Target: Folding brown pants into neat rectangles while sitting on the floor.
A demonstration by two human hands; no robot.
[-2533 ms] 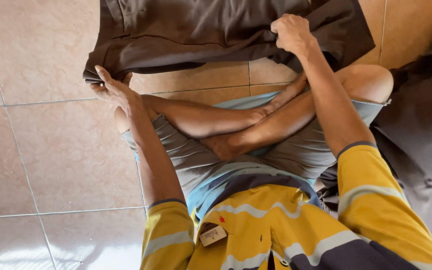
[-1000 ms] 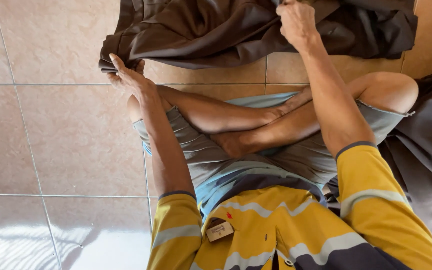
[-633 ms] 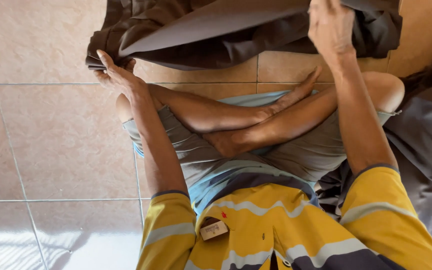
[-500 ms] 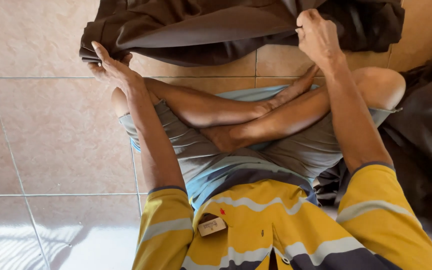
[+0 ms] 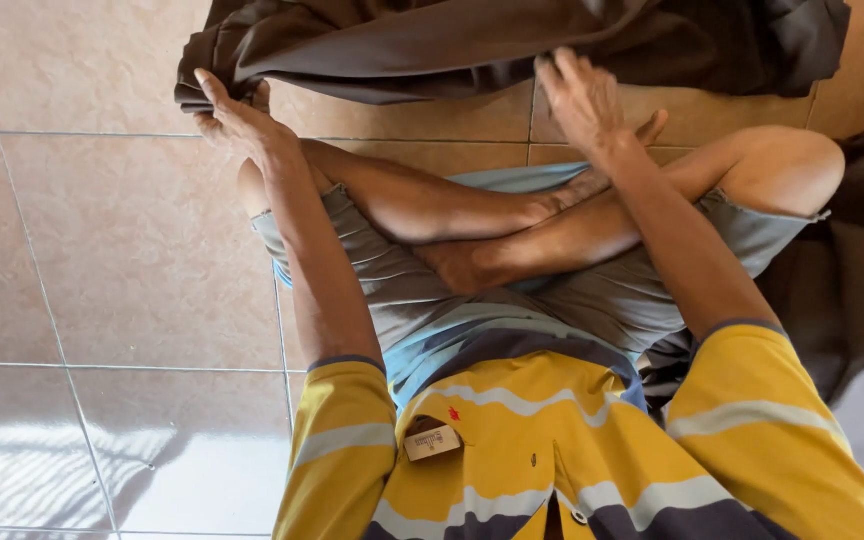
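Left hand (image 5: pixel 237 118) has a pinch grip on the near left corner of the dark cloth (image 5: pixel 512 40), fingers curled over the folded edge. Right hand (image 5: pixel 582 95) is open, fingers spread, palm laid flat on the cloth's near edge; it presses rather than grips.

Step in hand, as I read it: folding or smoothing the cloth on the floor (image 5: pixel 102 250). Left side pinned, right side being flattened along the fold.

Next move, my judgement: the right hand must close on the cloth's edge before anything can be lifted or turned over; the left needs to keep its corner so the layers don't slip apart.

Cloth: dark brown-grey, thin woven stuff, lying on beige tiles just beyond my crossed legs (image 5: pixel 512 225). At least two layers show, one long crease running across from the left corner towards the right hand. Left end bunched in small pleats, right end rumpled and dropping out of frame at top. It looks limp and would sag if raised by one point.

More dark fabric (image 5: pixel 852 330) lies right of the legs, apart from the cloth; I cannot tell whether it is the same kind.
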